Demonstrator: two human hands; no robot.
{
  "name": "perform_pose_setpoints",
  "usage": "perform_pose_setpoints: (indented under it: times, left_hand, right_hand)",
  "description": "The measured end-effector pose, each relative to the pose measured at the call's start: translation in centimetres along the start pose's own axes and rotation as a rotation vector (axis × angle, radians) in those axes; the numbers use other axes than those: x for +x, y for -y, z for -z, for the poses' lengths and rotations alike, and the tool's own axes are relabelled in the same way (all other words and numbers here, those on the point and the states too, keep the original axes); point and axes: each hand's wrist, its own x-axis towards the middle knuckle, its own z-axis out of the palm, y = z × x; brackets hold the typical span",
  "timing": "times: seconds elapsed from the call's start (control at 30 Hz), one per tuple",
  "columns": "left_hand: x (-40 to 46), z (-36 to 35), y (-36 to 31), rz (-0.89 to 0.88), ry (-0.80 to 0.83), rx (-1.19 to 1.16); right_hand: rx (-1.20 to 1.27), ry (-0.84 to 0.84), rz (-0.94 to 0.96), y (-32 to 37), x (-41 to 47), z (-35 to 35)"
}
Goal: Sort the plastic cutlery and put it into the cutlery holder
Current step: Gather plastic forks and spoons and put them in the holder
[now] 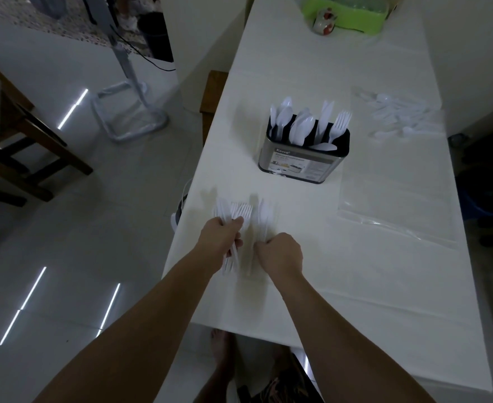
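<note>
Left hand (223,232) grips white plastic forks (240,210); right hand (280,251) fisted.

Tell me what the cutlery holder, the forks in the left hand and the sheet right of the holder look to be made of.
Cutlery holder: likely brushed metal, grey sheen, dark inner divider, paper label. Forks in left hand: white, slightly translucent plastic, matte. Sheet: clear plastic film, probably a bag; glossy creases catch light.
</note>
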Motion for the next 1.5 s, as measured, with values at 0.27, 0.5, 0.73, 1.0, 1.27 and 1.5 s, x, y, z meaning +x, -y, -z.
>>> perform_pose_setpoints:
  times: [0.27, 0.5, 0.73, 1.0, 1.27, 1.5]
  left_hand:
    - [0.2, 0.0, -0.4, -0.083, 0.047, 0.114]
    - [1.3, 1.0, -0.6, -0.039, -0.081, 0.111]
    - [1.5, 1.4, -0.4, -0.001, -0.071, -0.03]
    - [1.4, 1.9, 0.3, 0.04, -0.053, -0.088]
    - [1.0, 1.9, 0.5, 0.048, -0.05, -0.134]
    - [0.8, 1.4, -0.2, 0.069, 0.011, -0.188]
  right_hand:
    - [-0.065, 0.018, 0.261, 3.0, -2.3, -1.1]
    - [0.044, 0.021, 0.454, 2.4, -2.9, -1.2]
    - [-0.071, -0.107, 0.139, -0.7, -1.6, -1.7]
    - [-0.127, -0.025, 0.068, 0.1, -0.3, -2.1]
    - [-0.104, 0.015, 0.054, 0.6, 0.0, -1.4]
    - [-0.028, 0.019, 0.129, 1.2, -1.3, 0.7]
